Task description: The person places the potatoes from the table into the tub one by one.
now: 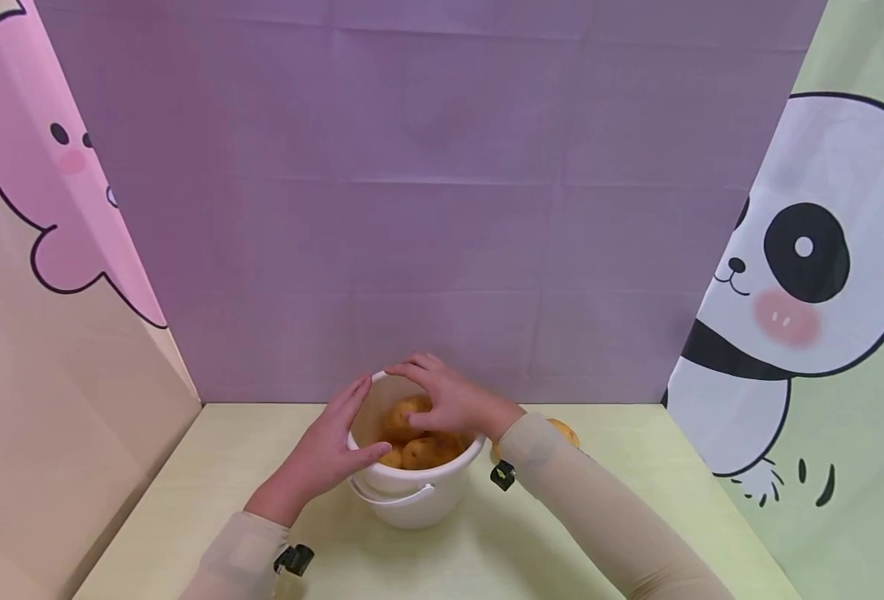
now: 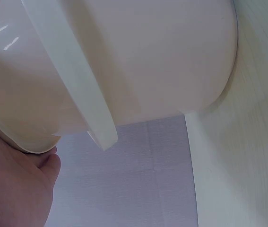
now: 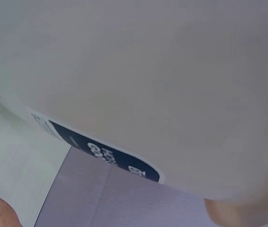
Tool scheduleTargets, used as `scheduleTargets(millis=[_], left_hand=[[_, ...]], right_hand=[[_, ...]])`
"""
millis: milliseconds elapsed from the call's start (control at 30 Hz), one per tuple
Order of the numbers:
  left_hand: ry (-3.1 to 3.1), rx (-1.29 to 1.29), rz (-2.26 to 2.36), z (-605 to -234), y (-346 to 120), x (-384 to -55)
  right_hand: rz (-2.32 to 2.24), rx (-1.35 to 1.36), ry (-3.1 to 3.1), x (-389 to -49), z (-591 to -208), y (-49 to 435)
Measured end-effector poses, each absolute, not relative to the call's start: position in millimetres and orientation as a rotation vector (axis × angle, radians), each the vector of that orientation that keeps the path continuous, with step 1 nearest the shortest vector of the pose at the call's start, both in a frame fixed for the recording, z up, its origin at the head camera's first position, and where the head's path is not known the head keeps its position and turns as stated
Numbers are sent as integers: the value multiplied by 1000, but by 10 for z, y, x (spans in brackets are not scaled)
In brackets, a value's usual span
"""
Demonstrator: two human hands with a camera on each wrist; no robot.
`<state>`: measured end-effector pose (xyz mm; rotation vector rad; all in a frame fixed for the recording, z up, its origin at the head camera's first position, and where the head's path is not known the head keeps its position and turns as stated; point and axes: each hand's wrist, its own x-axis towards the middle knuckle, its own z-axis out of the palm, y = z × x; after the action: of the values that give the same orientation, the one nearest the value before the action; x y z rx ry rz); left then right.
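Observation:
A white bucket (image 1: 427, 500) stands on the table with several brown potatoes (image 1: 422, 452) inside it. My left hand (image 1: 329, 446) grips the bucket's left rim, its thumb over the inside and its fingers along the outside. Across the far right rim reaches my right hand (image 1: 445, 396), its fingers along the back edge and its thumb inside, overlapping a potato in the head view. Up close in the left wrist view are the bucket wall (image 2: 162, 56) and its white handle (image 2: 77, 85). A dark label (image 3: 105, 153) shows on the bucket's side in the right wrist view.
Partly hidden behind my right forearm, another potato (image 1: 563, 432) lies on the pale table (image 1: 224, 467). A purple cloth backdrop (image 1: 442, 208) hangs along the table's far edge. Printed panels stand on both sides, with a panda (image 1: 861, 333) on the right one.

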<state>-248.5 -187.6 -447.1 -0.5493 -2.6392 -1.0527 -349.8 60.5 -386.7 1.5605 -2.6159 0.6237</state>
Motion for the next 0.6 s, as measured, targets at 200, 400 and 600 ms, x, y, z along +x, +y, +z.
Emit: scheduleTargets(millis=[200,400,600], left_hand=[[-2633,-554,-1023,-4479,-1890,-2493],[-2634,-550,-1029,-4492,-1901,-2501],[-2627,-542,-1063,-4484,-1909,-2494]], right_hand=[[638,1555,-2615,-3483,-3856,603],[656,1566,-2593,-3501,-3855,601],[852,1529,-2474,-3500,-3834,661]])
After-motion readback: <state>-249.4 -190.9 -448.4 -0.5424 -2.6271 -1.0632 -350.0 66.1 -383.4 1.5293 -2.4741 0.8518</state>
